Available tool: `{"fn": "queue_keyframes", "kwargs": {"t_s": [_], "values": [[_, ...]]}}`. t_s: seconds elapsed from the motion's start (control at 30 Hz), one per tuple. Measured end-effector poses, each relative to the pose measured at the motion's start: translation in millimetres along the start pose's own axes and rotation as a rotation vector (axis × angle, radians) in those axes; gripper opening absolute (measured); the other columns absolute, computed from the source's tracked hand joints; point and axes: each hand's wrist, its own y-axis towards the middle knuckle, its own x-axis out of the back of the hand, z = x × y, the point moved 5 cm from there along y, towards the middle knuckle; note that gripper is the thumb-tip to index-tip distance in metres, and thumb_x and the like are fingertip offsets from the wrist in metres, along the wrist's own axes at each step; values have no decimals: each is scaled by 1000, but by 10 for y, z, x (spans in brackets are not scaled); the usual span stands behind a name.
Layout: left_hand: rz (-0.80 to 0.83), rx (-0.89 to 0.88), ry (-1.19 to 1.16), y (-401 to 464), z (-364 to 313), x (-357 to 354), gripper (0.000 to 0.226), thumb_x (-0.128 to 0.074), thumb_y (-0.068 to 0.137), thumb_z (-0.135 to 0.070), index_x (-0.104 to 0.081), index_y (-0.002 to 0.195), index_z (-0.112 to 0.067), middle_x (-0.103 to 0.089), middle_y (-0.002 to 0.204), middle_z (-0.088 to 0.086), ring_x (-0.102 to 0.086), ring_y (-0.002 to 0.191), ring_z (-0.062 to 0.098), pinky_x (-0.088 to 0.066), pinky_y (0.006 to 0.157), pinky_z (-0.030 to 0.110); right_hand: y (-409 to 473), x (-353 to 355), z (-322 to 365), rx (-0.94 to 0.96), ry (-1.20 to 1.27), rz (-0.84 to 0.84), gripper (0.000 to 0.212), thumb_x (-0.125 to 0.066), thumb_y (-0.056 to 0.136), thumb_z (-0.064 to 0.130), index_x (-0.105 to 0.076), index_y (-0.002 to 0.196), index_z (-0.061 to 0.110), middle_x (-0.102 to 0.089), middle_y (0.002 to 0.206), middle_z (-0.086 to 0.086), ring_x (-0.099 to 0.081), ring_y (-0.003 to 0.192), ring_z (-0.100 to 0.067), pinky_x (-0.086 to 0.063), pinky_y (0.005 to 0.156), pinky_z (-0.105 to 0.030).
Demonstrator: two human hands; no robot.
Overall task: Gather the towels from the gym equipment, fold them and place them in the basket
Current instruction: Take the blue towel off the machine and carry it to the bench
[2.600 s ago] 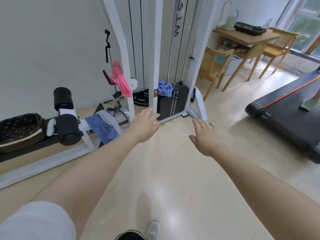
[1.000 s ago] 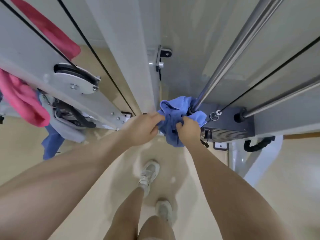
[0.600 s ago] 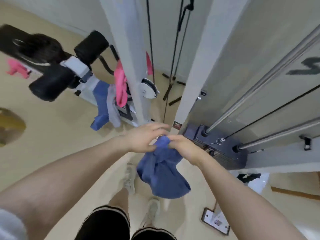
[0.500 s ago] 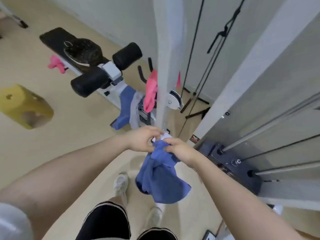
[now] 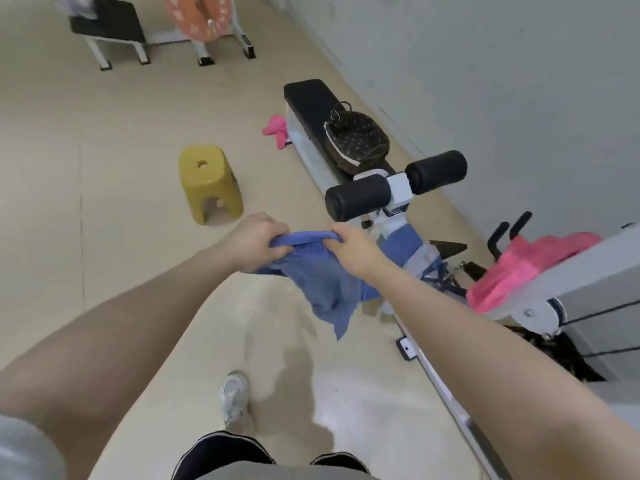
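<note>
Fingers of the left hand (image 5: pixel 254 244) and the right hand (image 5: pixel 353 249) are curled round the top edge of a blue towel (image 5: pixel 320 280), each hand gripping one end so that the edge stretches between them. The rest of the towel hangs crumpled below the hands, clear of the floor (image 5: pixel 104 168), ending in a loose point. Both bare forearms reach forward from the lower corners of the view. Just beyond the right hand, a second blue towel (image 5: pixel 403 242) and a grey cloth (image 5: pixel 420 259) drape over the frame of a white bench (image 5: pixel 346 147) with black roller pads (image 5: pixel 360 200). A dark patterned basket (image 5: pixel 358 142) sits on the bench's black seat. A pink towel (image 5: pixel 519 268) hangs over the white machine frame (image 5: pixel 581 278) at right. Another pink cloth (image 5: pixel 277 129) lies on the floor beside the far end of the bench. A yellow stool (image 5: pixel 209 183) stands on the floor left of the bench. One white shoe (image 5: pixel 235 398) shows below the towel.
</note>
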Motion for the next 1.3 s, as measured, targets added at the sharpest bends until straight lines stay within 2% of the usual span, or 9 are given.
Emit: {"fn": "queue_keyframes", "kwargs": {"t_s": [0.17,0.33,0.4,0.57,0.7,0.9,1.07,1.2,1.3], "values": [[25,60,-209,529,869,588,29,-54,91,-23,-43,64,-24,-44,60,-5,-41,61,14,-29,54,24,970,-125,510,-59,69,-153,34,-41,93,7,-38,61,16,-37,60,4,-34,57,-10,-31,47,-13],[-21,52,-361,1156,1383,1164,22,-52,92,-22,-50,70,-22,-48,65,-5,-43,66,15,-32,59,25,1818,15,958,-59,117,-226,22,-41,95,9,-60,91,-1,-55,75,-4,-48,75,-14,-37,69,-27],[-45,32,-391,1449,1534,1383,17,-53,92,-21,-52,75,-18,-51,69,-4,-45,68,15,-34,60,25,2170,116,1060,-64,140,-231,21,-42,94,8,-59,82,6,-55,73,-1,-48,73,-14,-37,71,-29],[-36,-10,-522,2318,1808,1812,16,-57,90,-23,-56,106,-20,-61,92,-5,-57,81,10,-44,71,19,3170,339,1312,25,209,-199,24,-49,90,8,-64,72,14,-55,67,4,-49,63,-5,-40,60,-19],[23,-35,-522,3300,2003,2101,18,-60,88,-25,-60,103,-14,-60,83,-2,-55,74,11,-44,70,22,4108,563,1441,42,207,-133,11,-57,87,15,-66,82,16,-55,69,3,-47,60,-6,-39,50,-19],[117,-21,-385,4644,2125,2689,21,-52,92,-19,-51,72,-15,-45,67,-4,-39,60,9,-33,56,11,5365,1320,1514,-98,313,-158,14,-61,87,16,-54,76,17,-58,81,-6,-56,79,-21,-53,74,-43],[101,-51,-596,5506,2124,3032,16,-42,93,-10,-51,79,-9,-43,73,-2,-39,69,11,-34,65,21,6112,1759,1432,-43,455,-108,20,-56,91,24,-62,88,6,-59,83,-5,-55,82,-16,-48,81,-37],[143,-91,-534,6148,2148,3144,22,-41,90,-7,-52,72,-16,-49,72,3,-43,67,13,-36,62,24,6591,1907,1197,-64,483,13,47,-63,79,24,-55,122,6,-62,120,-14,-59,113,-24,-47,99,-37],[163,-77,-537,6695,2252,3212,20,-39,91,-7,-58,84,-3,-51,77,4,-44,69,12,-38,65,19,7013,2023,975,-109,505,-29,53,-67,75,17,-51,124,8,-59,124,-15,-57,114,-25,-46,101,-40]]}}
